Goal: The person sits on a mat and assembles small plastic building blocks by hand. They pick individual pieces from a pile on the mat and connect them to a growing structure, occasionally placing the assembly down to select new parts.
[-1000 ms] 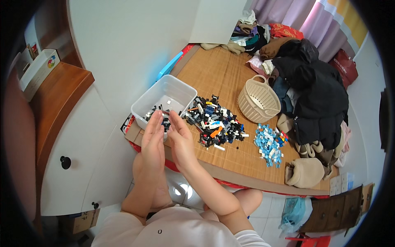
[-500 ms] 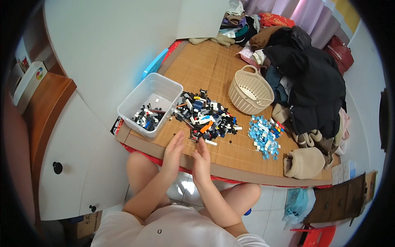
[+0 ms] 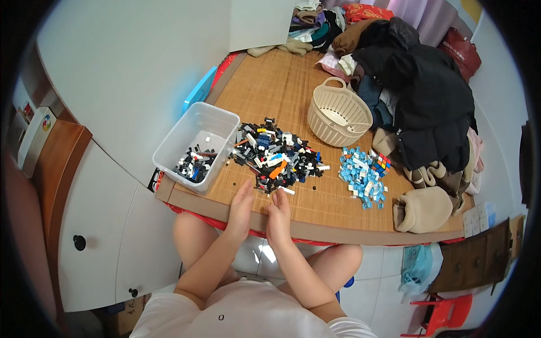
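Partway, by my read: some bricks sit in the clear bin at left; the larger mixed pile lies outside on the mat. Left hand and right hand at its near edge, palms facing, fingers extended, seemingly empty. Blue pieces separate at right.

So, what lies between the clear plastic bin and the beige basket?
A loose heap of mostly black, white and grey bricks lies on the mat between the clear plastic bin and the beige basket, as the head view shows.
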